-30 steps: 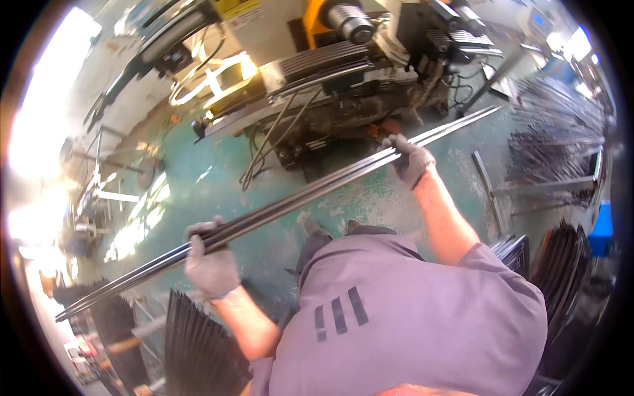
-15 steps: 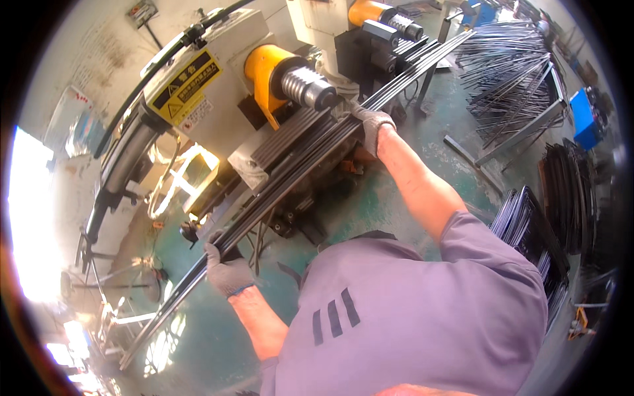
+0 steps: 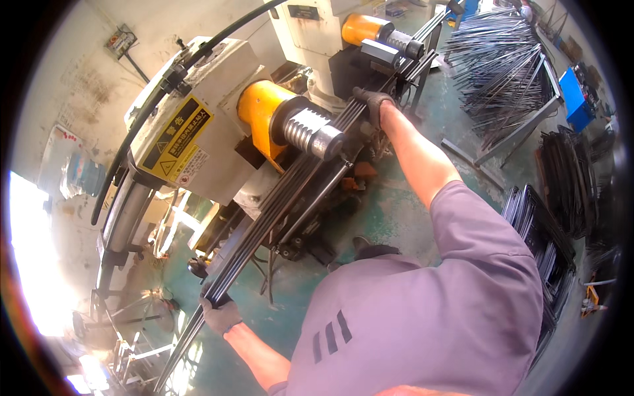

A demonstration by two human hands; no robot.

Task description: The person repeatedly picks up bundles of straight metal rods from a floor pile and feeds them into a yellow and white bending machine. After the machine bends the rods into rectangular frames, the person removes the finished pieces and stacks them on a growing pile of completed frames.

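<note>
Left: the rods (image 3: 254, 237) are running as a long bundle on a diagonal, their lower ends extending past the left hand (image 3: 221, 315), above the green floor (image 3: 267, 317). That hand is wearing a grey glove; its fingers are curling around the bundle, grasping it. Judgement: this long overhang is likely sagging or whipping easily, so a firm, level hold is mattering most here.

Centre: the rods are lying along the front of the pale machine (image 3: 228, 138), passing below the spring-wrapped cylinder (image 3: 307, 130) of the nearer orange housing (image 3: 264, 115). The cylinder is hiding a short stretch; whether metal is touching metal there, the view is not showing. A separate dark bar (image 3: 314, 201) is standing out on the near side. Judgement: good practice is keeping the bundle clear of both, lowering the 2 ends evenly and keeping fingers from being pinched against the machine.

Right: the right hand (image 3: 374, 104), gloved too, is grasping the rods between the nearer housing and the 2nd orange housing (image 3: 363, 30); the thumb is not showing clearly. Judgement: matching the left hand's pressure should be preventing twist and fanning. Beyond, a heap of loose rods (image 3: 495, 66) is lying well apart.
</note>
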